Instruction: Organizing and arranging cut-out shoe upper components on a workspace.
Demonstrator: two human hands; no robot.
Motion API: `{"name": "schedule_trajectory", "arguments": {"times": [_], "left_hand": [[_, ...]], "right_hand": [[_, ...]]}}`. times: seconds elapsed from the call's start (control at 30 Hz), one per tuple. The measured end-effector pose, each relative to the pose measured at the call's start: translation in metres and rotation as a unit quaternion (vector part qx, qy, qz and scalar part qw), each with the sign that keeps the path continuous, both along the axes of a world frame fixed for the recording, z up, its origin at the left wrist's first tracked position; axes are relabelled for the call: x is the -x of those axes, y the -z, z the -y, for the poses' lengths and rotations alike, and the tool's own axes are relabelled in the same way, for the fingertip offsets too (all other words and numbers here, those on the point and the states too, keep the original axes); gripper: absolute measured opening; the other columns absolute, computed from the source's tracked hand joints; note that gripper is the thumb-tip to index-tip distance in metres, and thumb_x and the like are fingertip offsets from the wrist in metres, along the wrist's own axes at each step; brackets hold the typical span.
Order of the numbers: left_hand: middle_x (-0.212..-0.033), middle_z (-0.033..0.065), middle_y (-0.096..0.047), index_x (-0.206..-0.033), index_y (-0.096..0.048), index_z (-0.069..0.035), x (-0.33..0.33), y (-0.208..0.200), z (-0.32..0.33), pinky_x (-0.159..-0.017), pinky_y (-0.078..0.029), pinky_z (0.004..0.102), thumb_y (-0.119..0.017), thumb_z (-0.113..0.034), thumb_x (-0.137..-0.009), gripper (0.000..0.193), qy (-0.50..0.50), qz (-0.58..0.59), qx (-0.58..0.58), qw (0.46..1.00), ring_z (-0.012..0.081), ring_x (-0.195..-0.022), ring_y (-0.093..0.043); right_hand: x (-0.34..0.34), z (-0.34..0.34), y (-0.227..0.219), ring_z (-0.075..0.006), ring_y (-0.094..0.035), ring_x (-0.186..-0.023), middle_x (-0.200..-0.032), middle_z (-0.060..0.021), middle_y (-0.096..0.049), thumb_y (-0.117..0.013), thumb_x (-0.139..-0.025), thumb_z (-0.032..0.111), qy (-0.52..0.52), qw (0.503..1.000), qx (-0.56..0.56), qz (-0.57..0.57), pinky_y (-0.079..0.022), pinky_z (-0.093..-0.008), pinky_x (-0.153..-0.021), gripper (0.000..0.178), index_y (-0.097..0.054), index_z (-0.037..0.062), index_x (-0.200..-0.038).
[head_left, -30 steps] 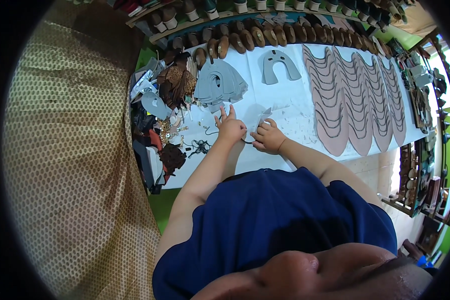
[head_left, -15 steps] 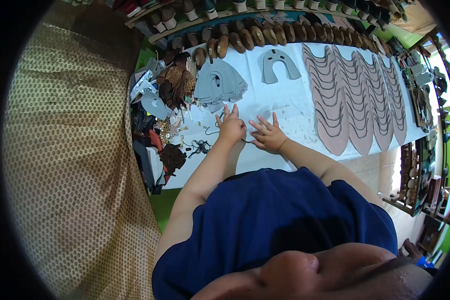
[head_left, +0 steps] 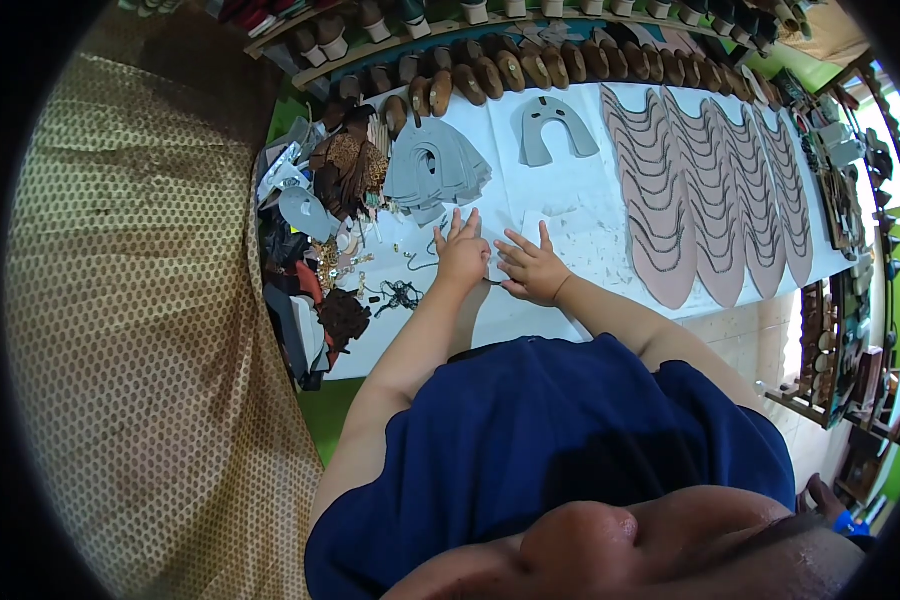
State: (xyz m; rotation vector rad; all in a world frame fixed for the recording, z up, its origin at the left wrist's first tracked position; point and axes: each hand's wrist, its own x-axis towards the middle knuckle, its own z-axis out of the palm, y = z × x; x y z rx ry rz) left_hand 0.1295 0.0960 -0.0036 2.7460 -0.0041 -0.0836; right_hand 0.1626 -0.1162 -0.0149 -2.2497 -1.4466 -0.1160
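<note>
My left hand is above the white table, with its outer fingers stretched out and the thumb and forefinger pinched together. Beside it, my right hand has its outer fingers fanned, with thumb and forefinger close together. Between the two pinches runs a short stretch of thin dark cord; its ends are hidden. A tangle of dark cord lies left of my left wrist, and a loose strand curves on the table above it. Just beyond my left hand rests a fanned stack of grey U-shaped pieces.
Grey U-shaped piece lies at the back middle. Overlapping pink pieces with dark curved edges fill the right side. Brown shoe lasts line the back. Leather scraps and gold fittings crowd the left edge, near a patterned curtain.
The hands keep nearly the same place and pose, with only slight finger shifts. The whole view has shifted very slightly.
</note>
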Motion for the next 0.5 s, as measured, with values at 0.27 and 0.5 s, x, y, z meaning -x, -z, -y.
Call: {"name": "schedule_trajectory", "arguments": {"times": [0.27,0.5], "left_hand": [[-0.155,0.0088,-0.042,-0.072,-0.070,-0.017,0.0003,0.0003,-0.0007,-0.114,-0.010,0.0690,-0.068,-0.014,-0.079,0.007,-0.011,0.026,0.002,1.000,0.0365,-0.149,-0.025],[-0.157,0.0098,-0.040,-0.075,-0.069,-0.016,-0.0056,-0.0049,-0.0009,-0.115,-0.011,0.0680,-0.068,-0.014,-0.080,0.006,-0.006,0.025,-0.009,1.000,0.0376,-0.150,-0.023]], "right_hand": [[-0.0008,0.0002,-0.0009,-0.0251,-0.034,-0.146,-0.144,-0.0059,-0.053,-0.070,-0.081,0.035,-0.005,1.000,-0.004,-0.005,-0.005,-0.0751,-0.112,0.033,-0.073,0.0127,-0.105],[-0.0018,0.0020,0.0000,-0.0249,-0.034,-0.145,-0.142,-0.0053,-0.055,-0.070,-0.081,0.037,-0.004,1.000,0.011,-0.007,-0.005,-0.0739,-0.113,0.036,-0.073,0.0134,-0.108]]}}
